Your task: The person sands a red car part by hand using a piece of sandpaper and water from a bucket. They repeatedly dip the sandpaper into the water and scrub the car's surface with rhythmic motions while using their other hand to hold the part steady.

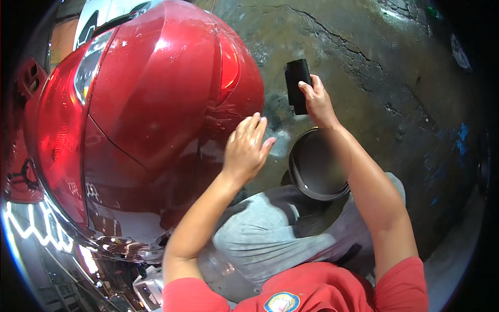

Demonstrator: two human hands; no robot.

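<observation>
At the car's right corner, my left hand (247, 150) lies with its fingers stretched out and wet, over or against the glossy red bumper (192, 156). Whether the palm touches the paint is hard to tell. My right hand (318, 104) grips a flat black rectangular block (298, 86) by its right edge, thumb on top, out over the floor beyond the car. Below that hand stands a dark round bucket (293, 171), its inside blurred. A red tail lamp (228, 70) sits just beyond my left hand.
The red car body (130, 93) fills the left side. My bent knees in grey trousers (260, 218) are close to the bucket. The wet concrete floor (364, 57) has long cracks. Bright light tubes (39, 226) show at the lower left, and a white vehicle (106, 15) stands behind.
</observation>
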